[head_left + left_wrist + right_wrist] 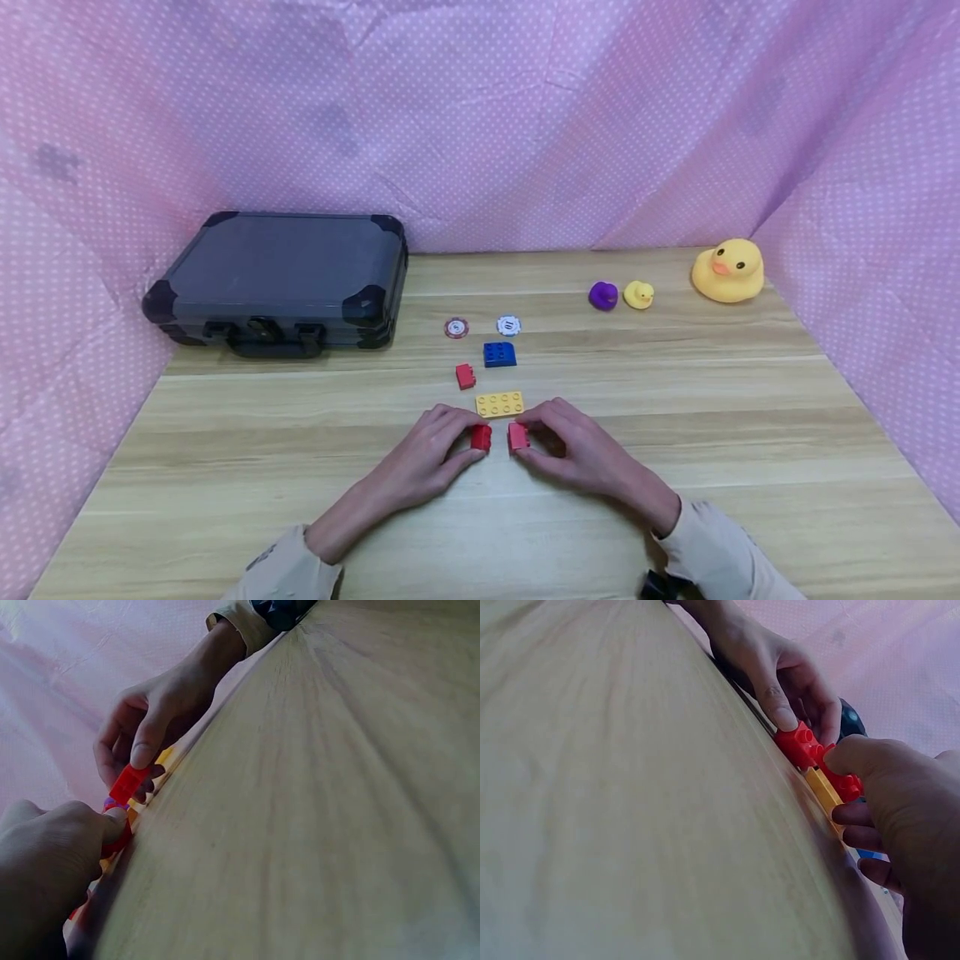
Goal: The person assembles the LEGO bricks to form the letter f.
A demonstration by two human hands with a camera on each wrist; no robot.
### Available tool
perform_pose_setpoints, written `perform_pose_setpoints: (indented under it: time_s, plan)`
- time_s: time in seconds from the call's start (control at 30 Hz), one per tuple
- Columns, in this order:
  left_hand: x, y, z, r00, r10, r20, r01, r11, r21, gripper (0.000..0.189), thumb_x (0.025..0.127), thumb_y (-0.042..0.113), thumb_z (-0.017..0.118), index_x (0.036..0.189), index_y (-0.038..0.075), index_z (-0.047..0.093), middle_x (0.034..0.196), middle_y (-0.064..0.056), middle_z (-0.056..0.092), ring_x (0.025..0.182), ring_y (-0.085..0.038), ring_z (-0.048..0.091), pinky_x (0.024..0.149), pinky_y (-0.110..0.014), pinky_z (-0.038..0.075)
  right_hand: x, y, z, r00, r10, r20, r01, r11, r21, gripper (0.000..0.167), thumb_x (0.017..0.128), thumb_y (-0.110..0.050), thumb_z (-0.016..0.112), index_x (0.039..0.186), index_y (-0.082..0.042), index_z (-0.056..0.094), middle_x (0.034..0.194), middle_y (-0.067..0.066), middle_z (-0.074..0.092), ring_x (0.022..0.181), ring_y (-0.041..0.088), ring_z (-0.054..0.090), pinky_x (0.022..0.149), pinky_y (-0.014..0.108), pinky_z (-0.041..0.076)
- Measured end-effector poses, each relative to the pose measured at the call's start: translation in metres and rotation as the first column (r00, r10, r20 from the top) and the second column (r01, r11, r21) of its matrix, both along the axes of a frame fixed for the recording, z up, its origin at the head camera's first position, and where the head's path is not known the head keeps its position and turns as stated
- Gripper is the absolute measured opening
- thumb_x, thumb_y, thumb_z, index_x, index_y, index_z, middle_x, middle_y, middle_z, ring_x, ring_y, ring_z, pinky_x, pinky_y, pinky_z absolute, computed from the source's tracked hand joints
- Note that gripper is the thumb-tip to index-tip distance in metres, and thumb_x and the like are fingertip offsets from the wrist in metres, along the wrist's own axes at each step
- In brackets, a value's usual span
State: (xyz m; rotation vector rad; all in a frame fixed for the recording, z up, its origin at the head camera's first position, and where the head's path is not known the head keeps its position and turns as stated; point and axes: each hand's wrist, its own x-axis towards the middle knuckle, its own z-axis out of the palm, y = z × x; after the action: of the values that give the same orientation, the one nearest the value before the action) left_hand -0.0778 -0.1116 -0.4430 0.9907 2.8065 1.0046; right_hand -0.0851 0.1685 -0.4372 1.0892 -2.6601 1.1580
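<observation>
Between thumb and fingers my left hand (427, 454) pinches a red toy brick (481, 437), whose studs show in the right wrist view. Just across a small gap, my right hand (573, 446) pinches a second, pinkish-red toy brick (517, 437); its flat side faces the left wrist view. Right behind both hands lies a yellow toy brick (499, 405), studs up. Farther back are another small red brick (466, 377), lying on its side, and a blue brick (499, 355) with one rounded corner.
Two poker chips, one red (456, 327) and one white (508, 325), lie behind the bricks. A dark hard case (285, 279) stands at the back left. Purple (603, 296), small yellow (639, 295) and large yellow (727, 271) rubber ducks sit at the back right, before a pink dotted curtain (525, 125).
</observation>
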Motion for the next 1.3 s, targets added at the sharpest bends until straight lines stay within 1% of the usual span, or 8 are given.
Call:
perform_pose_setpoints:
  time_s: [0.23, 0.43, 0.53, 0.8, 0.97, 1.17, 1.3]
  plan:
    - [0.0, 0.001, 0.0, 1.0, 0.018, -0.004, -0.018, 1.0, 0.008, 0.042, 0.095, 0.029, 0.078, 0.133, 0.017, 0.065, 0.128, 0.005, 0.066, 0.119, -0.012, 0.054, 0.101, -0.039, 0.048, -0.001, -0.002, 0.002, 0.999, 0.019, 0.035, -0.019, 1.0, 0.007, 0.036, 0.094, -0.027, 0.079, 0.128, -0.019, 0.066, 0.117, -0.01, 0.064, 0.103, 0.01, 0.057, 0.085, 0.031, 0.054]
    - [-0.003, 0.001, -0.002, 0.998, 0.011, -0.056, -0.009, 1.0, 0.023, 0.039, 0.095, 0.03, 0.079, 0.128, 0.016, 0.065, 0.125, 0.005, 0.063, 0.115, -0.012, 0.054, 0.1, -0.039, 0.048, -0.001, -0.003, 0.003, 1.0, 0.013, 0.002, -0.013, 1.0, 0.017, 0.036, 0.094, -0.025, 0.079, 0.127, -0.019, 0.067, 0.117, -0.009, 0.065, 0.103, 0.011, 0.059, 0.087, 0.032, 0.054]
    - [-0.003, 0.001, -0.003, 0.998, 0.013, -0.065, -0.011, 1.0, 0.029, 0.038, 0.095, 0.029, 0.078, 0.128, 0.016, 0.065, 0.124, 0.006, 0.062, 0.114, -0.012, 0.054, 0.099, -0.039, 0.049, -0.001, -0.003, 0.004, 1.0, 0.012, 0.001, -0.012, 1.0, 0.024, 0.036, 0.093, -0.025, 0.079, 0.127, -0.018, 0.067, 0.117, -0.009, 0.065, 0.104, 0.011, 0.059, 0.088, 0.033, 0.054]
    - [-0.002, 0.001, -0.003, 0.999, 0.011, -0.037, -0.011, 1.0, 0.02, 0.037, 0.096, 0.029, 0.077, 0.129, 0.016, 0.065, 0.125, 0.006, 0.064, 0.116, -0.012, 0.054, 0.1, -0.039, 0.048, 0.0, -0.007, 0.002, 0.999, 0.032, 0.007, -0.032, 0.999, 0.003, 0.036, 0.094, -0.025, 0.078, 0.127, -0.014, 0.067, 0.119, -0.006, 0.066, 0.11, 0.011, 0.061, 0.093, 0.036, 0.054]
    - [-0.002, 0.0, -0.002, 1.0, 0.014, -0.017, -0.014, 1.0, 0.019, 0.035, 0.096, 0.03, 0.077, 0.127, 0.017, 0.065, 0.124, 0.006, 0.063, 0.116, -0.012, 0.053, 0.1, -0.04, 0.047, 0.0, -0.009, 0.001, 0.999, 0.05, 0.001, -0.05, 0.999, 0.01, 0.037, 0.096, -0.026, 0.077, 0.129, -0.013, 0.066, 0.12, -0.004, 0.067, 0.111, 0.012, 0.062, 0.094, 0.037, 0.054]
    - [-0.003, 0.001, -0.002, 1.0, 0.016, -0.002, -0.016, 1.0, 0.021, 0.033, 0.097, 0.031, 0.076, 0.124, 0.018, 0.064, 0.123, 0.007, 0.062, 0.116, -0.012, 0.052, 0.101, -0.041, 0.046, -0.001, -0.012, 0.003, 0.998, 0.056, 0.002, -0.056, 0.998, 0.009, 0.037, 0.095, -0.023, 0.078, 0.128, -0.012, 0.066, 0.121, -0.003, 0.066, 0.113, 0.013, 0.061, 0.095, 0.038, 0.053]
    - [-0.004, 0.001, -0.001, 1.0, 0.021, 0.012, -0.021, 0.999, 0.026, 0.034, 0.095, 0.031, 0.078, 0.123, 0.018, 0.064, 0.122, 0.008, 0.061, 0.115, -0.012, 0.052, 0.1, -0.041, 0.046, -0.002, -0.014, 0.006, 0.998, 0.069, 0.002, -0.069, 0.998, 0.007, 0.038, 0.095, -0.023, 0.078, 0.129, -0.014, 0.065, 0.121, -0.004, 0.066, 0.112, 0.013, 0.061, 0.095, 0.037, 0.053]
